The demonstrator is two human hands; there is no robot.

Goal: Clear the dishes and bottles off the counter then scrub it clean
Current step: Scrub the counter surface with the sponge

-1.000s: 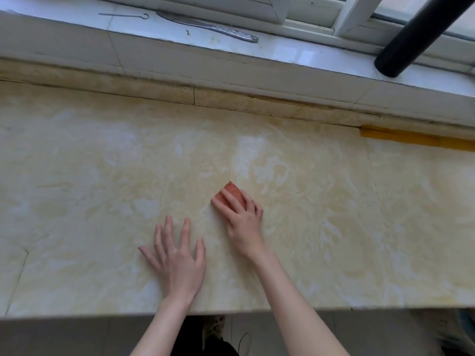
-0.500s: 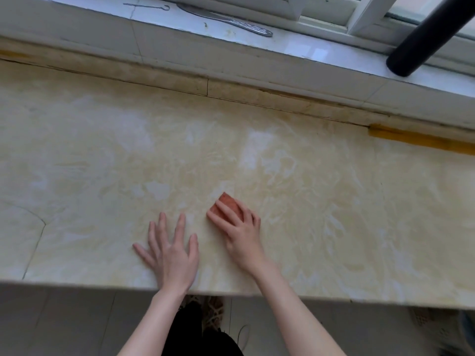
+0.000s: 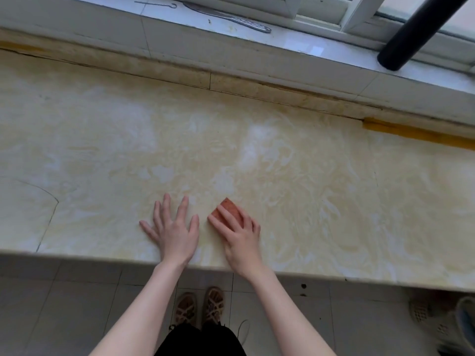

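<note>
**A:** How does the desk look?

**B:** The marble-patterned desk (image 3: 334, 201) carries no dishes or bottles in view. Whitish smears streak it, so I'd judge the clearing done and the scrubbing in hand.

**A:** And the hands?

**B:** Both are near the desk's front edge. The left hand (image 3: 174, 235) lies flat on the desk, fingers spread and relaxed, holding nothing. Just beside it, the right hand (image 3: 240, 240) presses fairly straight fingers down on a reddish scrub sponge (image 3: 227, 209), not clenched round it.

**A:** Which way does the sponge lie?

**B:** It lies flat, with its long axis diagonal. Its bare corner points toward the desk's back left, and the rest is under the fingers.

**A:** Next move?

**B:** Probably firm, even strokes out toward the desk's back edge, where yellowish grime lines the seam.
</note>
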